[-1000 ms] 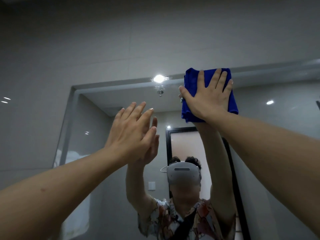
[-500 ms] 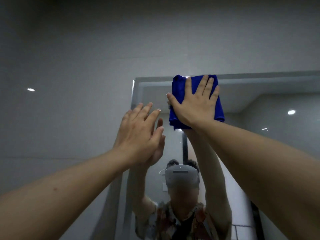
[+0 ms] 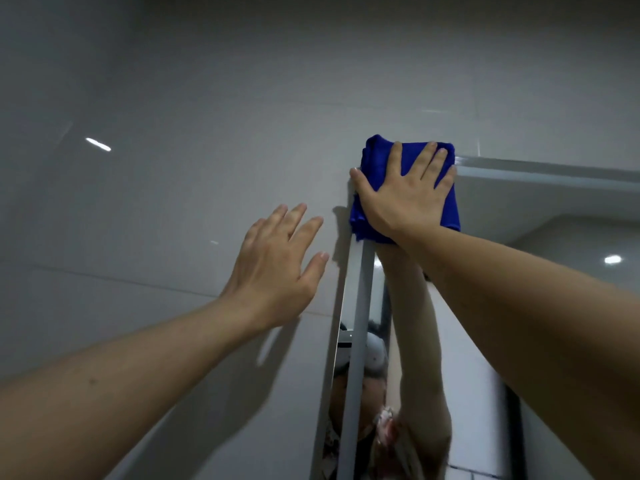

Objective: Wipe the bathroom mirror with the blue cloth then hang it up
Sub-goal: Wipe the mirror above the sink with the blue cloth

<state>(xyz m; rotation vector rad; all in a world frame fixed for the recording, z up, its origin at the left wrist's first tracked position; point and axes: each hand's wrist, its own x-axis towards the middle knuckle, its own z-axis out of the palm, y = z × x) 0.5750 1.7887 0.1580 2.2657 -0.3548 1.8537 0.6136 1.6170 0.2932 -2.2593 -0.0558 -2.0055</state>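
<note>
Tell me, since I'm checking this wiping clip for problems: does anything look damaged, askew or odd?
Nothing stands out. The right hand presses the folded blue cloth flat at the mirror's top left corner; the left hand is open in front of the tiled wall.

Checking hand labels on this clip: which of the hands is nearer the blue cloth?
Right. The right hand presses flat on the cloth at the mirror's top left corner. The left hand is open, lower left of it, over the wall.
</note>
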